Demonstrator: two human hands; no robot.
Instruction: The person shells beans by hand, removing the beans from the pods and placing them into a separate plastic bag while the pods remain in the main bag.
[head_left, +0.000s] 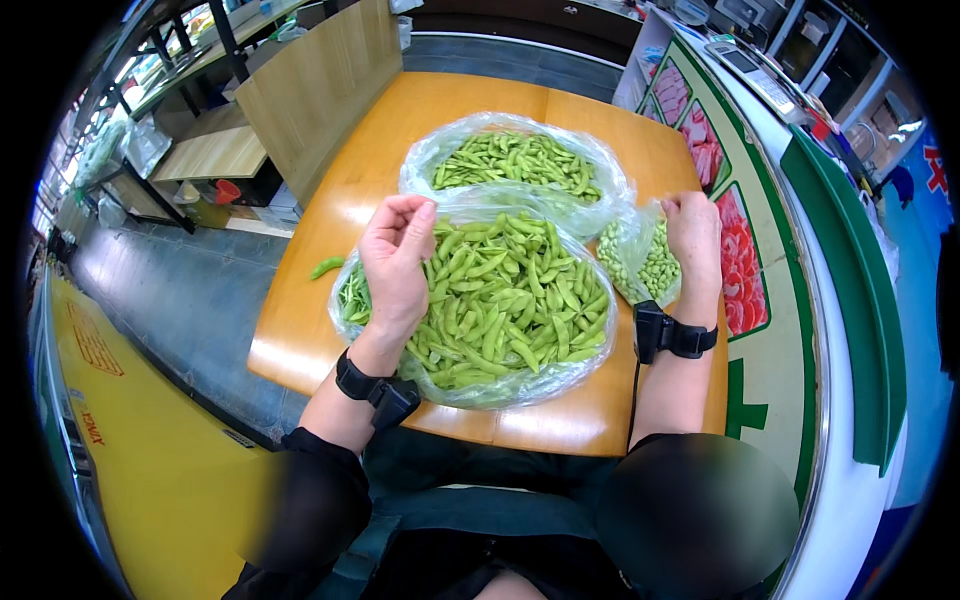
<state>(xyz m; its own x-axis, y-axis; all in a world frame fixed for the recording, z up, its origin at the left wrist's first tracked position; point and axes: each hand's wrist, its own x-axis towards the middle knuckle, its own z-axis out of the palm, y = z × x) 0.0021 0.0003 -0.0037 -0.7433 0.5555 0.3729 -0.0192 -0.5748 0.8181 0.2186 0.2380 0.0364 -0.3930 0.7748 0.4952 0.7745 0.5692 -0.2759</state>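
Note:
A large clear plastic bag of green soybean pods (502, 300) lies open on the wooden table, nearest to me. Behind it is a second clear bag of pods (517, 161). To the right sits a smaller clear bag of shelled green beans (656, 266). My left hand (397, 259) hovers over the left part of the near bag, fingers curled and thumb against the forefinger; whether something small is between them cannot be seen. My right hand (694, 229) is over the upper right edge of the small bag, its fingertips bent down and partly hidden. One loose pod (328, 268) lies left of the near bag.
The wooden table (300, 337) has a wooden panel (322, 90) along its back left side. A counter with a green ledge (847, 300) runs close along the right. A yellow surface (150, 450) is at the lower left. Black devices are strapped to both wrists.

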